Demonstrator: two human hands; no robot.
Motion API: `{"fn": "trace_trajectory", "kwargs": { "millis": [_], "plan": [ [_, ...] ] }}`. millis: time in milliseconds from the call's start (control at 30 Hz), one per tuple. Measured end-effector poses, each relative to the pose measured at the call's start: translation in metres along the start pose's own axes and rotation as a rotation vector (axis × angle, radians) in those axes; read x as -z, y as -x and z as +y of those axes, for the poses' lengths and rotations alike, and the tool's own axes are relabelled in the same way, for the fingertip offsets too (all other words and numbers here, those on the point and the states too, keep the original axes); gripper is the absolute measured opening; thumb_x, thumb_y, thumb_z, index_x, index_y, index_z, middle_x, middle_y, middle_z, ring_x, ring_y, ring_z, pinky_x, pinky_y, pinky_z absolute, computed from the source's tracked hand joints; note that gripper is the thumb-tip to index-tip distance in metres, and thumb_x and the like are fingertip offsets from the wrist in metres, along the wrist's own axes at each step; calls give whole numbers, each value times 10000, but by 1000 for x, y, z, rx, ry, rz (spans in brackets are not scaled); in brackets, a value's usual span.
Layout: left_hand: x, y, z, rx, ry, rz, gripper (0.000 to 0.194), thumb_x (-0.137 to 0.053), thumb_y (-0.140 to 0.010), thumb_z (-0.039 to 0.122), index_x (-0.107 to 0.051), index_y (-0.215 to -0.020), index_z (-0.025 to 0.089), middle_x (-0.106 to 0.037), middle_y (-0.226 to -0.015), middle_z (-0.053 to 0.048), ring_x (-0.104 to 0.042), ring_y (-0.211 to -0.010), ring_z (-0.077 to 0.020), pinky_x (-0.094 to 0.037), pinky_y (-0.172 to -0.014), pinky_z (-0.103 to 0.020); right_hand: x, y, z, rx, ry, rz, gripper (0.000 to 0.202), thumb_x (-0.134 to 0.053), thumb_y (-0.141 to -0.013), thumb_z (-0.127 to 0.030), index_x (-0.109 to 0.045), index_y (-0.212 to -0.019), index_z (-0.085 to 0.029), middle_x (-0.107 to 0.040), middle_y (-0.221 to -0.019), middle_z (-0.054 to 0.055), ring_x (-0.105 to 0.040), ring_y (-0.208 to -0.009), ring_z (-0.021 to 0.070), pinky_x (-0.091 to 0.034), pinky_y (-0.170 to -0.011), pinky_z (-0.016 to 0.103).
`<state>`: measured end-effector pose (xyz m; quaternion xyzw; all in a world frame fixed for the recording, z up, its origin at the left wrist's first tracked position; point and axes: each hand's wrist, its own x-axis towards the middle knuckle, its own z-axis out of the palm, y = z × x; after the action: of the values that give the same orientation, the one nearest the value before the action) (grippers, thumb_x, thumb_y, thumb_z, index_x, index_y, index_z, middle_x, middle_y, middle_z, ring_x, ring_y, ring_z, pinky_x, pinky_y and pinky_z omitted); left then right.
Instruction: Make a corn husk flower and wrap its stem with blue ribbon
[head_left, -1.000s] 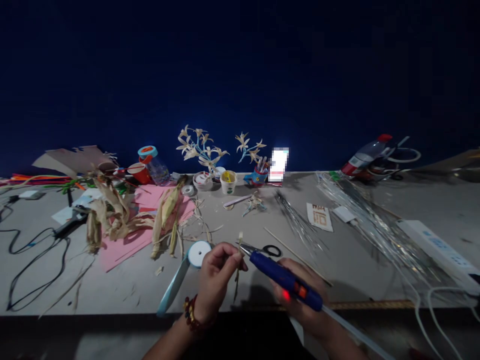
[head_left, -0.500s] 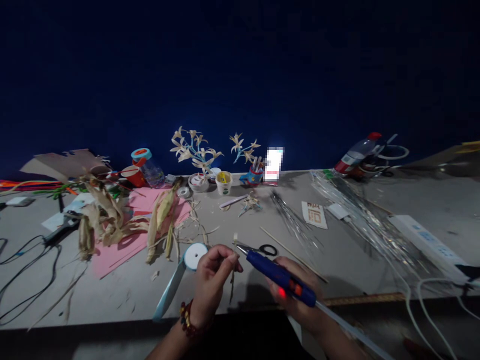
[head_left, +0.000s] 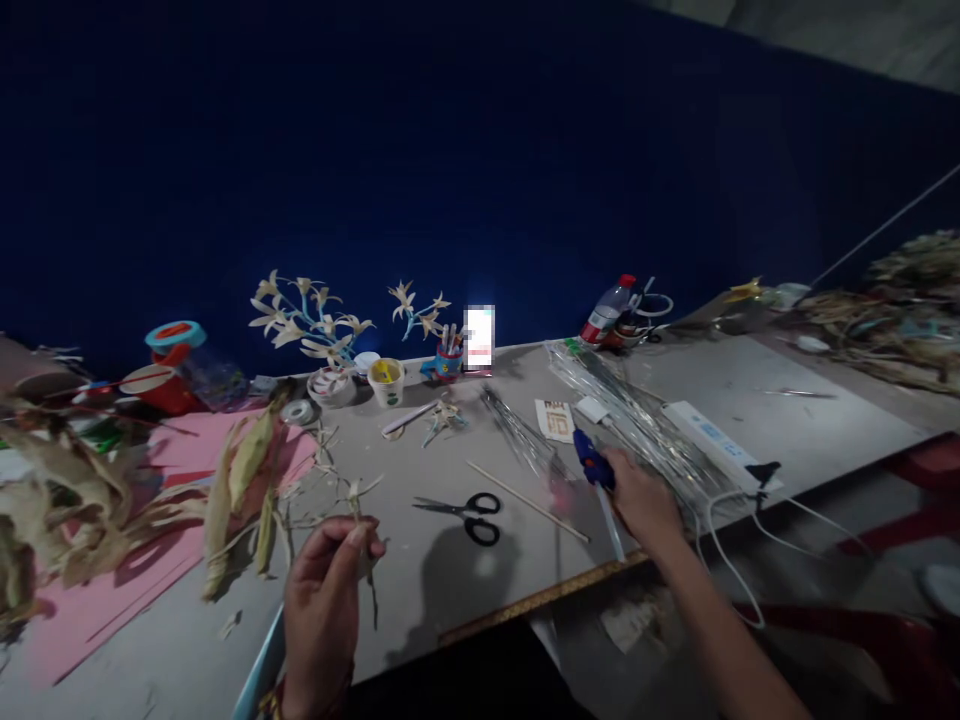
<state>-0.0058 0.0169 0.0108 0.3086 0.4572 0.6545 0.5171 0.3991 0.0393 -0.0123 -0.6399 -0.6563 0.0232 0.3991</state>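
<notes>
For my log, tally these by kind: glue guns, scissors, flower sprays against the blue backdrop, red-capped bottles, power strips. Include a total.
Glue gun, in the right hand: 1
Scissors: 1
Flower sprays: 2
Red-capped bottle: 1
Power strip: 1
Total: 6

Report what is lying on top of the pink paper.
Tan husks and a yellow-green husk lie across the pink paper. Whatever is directly beneath the husks is covered and cannot be seen.
</notes>
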Motion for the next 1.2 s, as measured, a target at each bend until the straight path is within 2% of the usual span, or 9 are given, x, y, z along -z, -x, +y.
{"fn": "trace_trajectory", "kwargs": {
  "millis": [200, 300, 400, 500, 667, 767, 867, 1033, 1200],
  "plan": [
    [4, 4, -4, -35, -110, 4, 233, -778, -810, 388, -684, -746, 184, -658, -688, -14, -607, -773, -177, -479, -751, -259, 7, -19, 67, 52, 207, -372, 394, -608, -634, -153, -680, -1017, -207, -722, -1043, 111, -705, -950, 307, -547, -806, 388],
    [8, 6, -3, -66, -105, 4, 228, -761, -829, 386, -687, -764, 181, -658, -698, -17, -597, -745, -177, -475, -730, -272, 17, -31, 77, 151, 271, -580, 392, -660, -642, -152, -700, -1025, -231, -725, -1098, 151, -699, -999, 357, -540, -864, 448],
    [11, 6, -3, -89, -93, -5, 202, -737, -860, 359, -681, -775, 184, -657, -709, -12, -589, -754, -170, -467, -745, -268, 20, -45, 45, 190, 268, -560, 233, -704, -655, -162, -701, -870, -252, -735, -918, 139, -707, -829, 348, -544, -723, 435],
    [10, 5, -6, -89, -89, -21, 189, -728, -874, 338, -673, -775, 187, -648, -705, -2, -577, -744, -157, -455, -749, -257, -10, -60, -28, 268, 41, -555, 117, -558, -907, -250, -666, -864, -235, -700, -834, 105, -666, -734, 248, -523, -667, 356],
    [8, 8, -9, -98, -71, -61, 182, -723, -885, 323, -667, -777, 187, -646, -695, 5, -577, -720, -149, -452, -751, -255, -130, -81, -141, 401, -50, -691, 125, -592, -930, -196, -698, -994, -218, -718, -1023, 57, -663, -936, 196, -495, -863, 302],
    [14, 9, -7, -108, -70, -40, 168, -724, -885, 310, -667, -781, 190, -652, -695, 6, -584, -724, -147, -458, -747, -248, -196, -90, -171, 401, -19, -711, 165, -615, -890, -132, -709, -1013, -189, -715, -1100, 97, -638, -1053, 239, -457, -937, 336],
    [23, 9, -5, -102, -71, -34, 173, -709, -895, 313, -661, -784, 189, -658, -698, -1, -602, -726, -152, -471, -730, -250, -233, -96, -183, 358, -3, -725, 146, -586, -891, -121, -714, -945, -169, -716, -1087, 131, -641, -1039, 263, -452, -918, 342],
    [29, 3, -6, -96, -68, -44, 192, -700, -895, 325, -655, -776, 181, -651, -699, -11, -613, -709, -160, -486, -702, -259, -244, -99, -183, 230, -113, -711, 149, -561, -868, -79, -677, -837, -168, -706, -1008, 137, -631, -976, 266, -445, -867, 344],
    [24, -3, -9, -72, -92, -45, 211, -713, -879, 345, -661, -764, 176, -662, -686, -19, -602, -691, -159, -482, -674, -252, -215, -92, -179, 104, -403, -739, 99, -638, -862, -243, -618, -782, -187, -653, -853, 41, -588, -802, 190, -454, -736, 290]
  ]
}}
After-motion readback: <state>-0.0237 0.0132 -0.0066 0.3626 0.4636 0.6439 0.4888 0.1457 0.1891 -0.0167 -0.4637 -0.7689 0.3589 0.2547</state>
